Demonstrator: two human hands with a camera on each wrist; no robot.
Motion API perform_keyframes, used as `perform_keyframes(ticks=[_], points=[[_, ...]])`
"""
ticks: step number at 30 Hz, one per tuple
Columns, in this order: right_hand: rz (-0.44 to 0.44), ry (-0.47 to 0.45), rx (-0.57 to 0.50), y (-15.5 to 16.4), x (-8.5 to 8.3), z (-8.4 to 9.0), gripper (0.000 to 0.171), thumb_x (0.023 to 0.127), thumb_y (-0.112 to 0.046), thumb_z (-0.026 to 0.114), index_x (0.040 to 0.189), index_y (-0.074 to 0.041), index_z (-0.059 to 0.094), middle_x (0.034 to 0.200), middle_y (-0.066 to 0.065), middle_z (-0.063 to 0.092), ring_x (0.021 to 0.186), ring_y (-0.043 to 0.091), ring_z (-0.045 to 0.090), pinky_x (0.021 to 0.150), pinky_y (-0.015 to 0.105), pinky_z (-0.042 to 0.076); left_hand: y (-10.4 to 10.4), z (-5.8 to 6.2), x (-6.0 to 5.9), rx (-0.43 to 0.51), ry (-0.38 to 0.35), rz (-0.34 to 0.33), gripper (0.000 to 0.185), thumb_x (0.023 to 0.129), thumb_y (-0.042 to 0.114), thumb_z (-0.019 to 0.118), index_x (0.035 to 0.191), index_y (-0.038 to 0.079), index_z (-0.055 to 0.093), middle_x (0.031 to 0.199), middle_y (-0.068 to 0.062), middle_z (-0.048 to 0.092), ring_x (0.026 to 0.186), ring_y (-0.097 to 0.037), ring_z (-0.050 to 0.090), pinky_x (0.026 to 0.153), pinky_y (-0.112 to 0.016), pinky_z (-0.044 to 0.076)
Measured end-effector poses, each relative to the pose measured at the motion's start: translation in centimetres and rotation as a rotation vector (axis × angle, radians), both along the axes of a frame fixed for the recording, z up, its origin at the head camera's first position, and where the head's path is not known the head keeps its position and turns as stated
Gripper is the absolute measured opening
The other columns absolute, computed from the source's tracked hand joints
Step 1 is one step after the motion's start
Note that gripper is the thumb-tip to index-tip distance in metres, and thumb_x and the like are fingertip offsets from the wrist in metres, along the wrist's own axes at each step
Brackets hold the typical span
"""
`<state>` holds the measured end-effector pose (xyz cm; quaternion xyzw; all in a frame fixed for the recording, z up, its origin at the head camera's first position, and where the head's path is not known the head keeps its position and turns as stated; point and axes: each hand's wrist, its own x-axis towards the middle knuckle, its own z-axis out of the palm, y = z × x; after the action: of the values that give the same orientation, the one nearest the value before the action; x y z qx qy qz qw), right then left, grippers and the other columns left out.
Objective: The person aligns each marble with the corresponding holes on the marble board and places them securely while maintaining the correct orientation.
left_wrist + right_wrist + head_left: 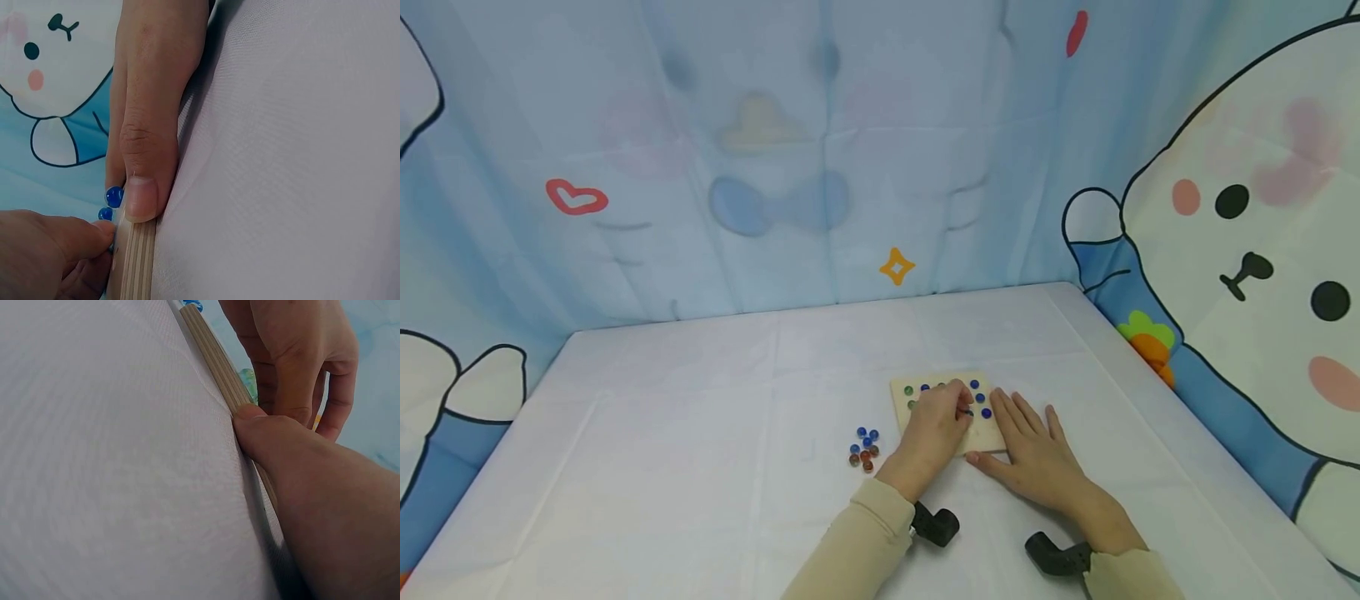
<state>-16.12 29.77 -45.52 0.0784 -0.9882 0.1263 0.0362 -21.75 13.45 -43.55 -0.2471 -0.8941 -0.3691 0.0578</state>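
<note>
1. Near the table's middle lies a wooden board [947, 417] with blue and green beads [979, 398] seated in its dimples; both hands are on it.
2. Right hand [1037, 454] lies flat, fingers straight and slightly spread over the board's right part, thumb against the near edge; judging by this, it steadies the board so it does not slide on the cloth [700, 433].
3. Left hand [934, 429] curls over the board's middle, fingertips gathered as if pinching a bead; the head view is too small to show the bead itself.
4. Spare beads [865, 448], blue and brown, sit in a loose heap just left of the board, within the left hand's easy reach.
5. Left wrist view shows what the head view cannot: the board's layered edge [136, 262], the right thumb [142, 187] pressed on it, and two blue beads [113, 197] just beyond.
6. Right wrist view shows the same edge [215, 362] from the other side, thumb tip touching it, and the left hand's curled fingers [294, 369] above; no bead between them is visible.
</note>
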Motion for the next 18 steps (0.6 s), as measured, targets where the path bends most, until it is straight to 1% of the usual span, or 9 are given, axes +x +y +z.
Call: perform_keyframes(ticks=[4, 11, 18], points=[[-0.004, 0.001, 0.007, 0.06, 0.00, -0.05, 0.103, 0.089, -0.070, 0.053, 0.156, 0.001, 0.020, 0.162, 0.022, 0.022, 0.150, 0.043, 0.016, 0.116, 0.071, 0.002, 0.06, 0.05, 0.18, 0.014, 0.008, 0.003, 0.020, 0.088, 0.003, 0.072, 0.106, 0.010, 0.065, 0.090, 0.000, 0.068, 0.078, -0.005, 0.057, 0.070, -0.013, 0.048], [-0.006, 0.007, 0.009, 0.12, 0.04, -0.23, 0.102, 0.089, -0.069, 0.054, 0.156, 0.001, 0.020, 0.162, 0.021, 0.022, 0.150, 0.043, 0.017, 0.116, 0.071, 0.002, -0.10, 0.09, 0.40, 0.029, 0.022, -0.002, 0.022, 0.087, 0.003, 0.073, 0.106, 0.009, 0.066, 0.094, -0.002, 0.069, 0.081, -0.007, 0.058, 0.072, -0.014, 0.049], [-0.001, 0.015, 0.009, 0.08, 0.06, -0.18, 0.102, 0.089, -0.069, 0.054, 0.156, 0.001, 0.020, 0.162, 0.022, 0.023, 0.150, 0.043, 0.018, 0.115, 0.071, 0.003, -0.49, 0.26, 0.48, 0.045, -0.028, -0.027, 0.025, 0.087, 0.004, 0.073, 0.109, 0.011, 0.065, 0.100, -0.002, 0.068, 0.083, -0.005, 0.058, 0.073, -0.012, 0.049]])
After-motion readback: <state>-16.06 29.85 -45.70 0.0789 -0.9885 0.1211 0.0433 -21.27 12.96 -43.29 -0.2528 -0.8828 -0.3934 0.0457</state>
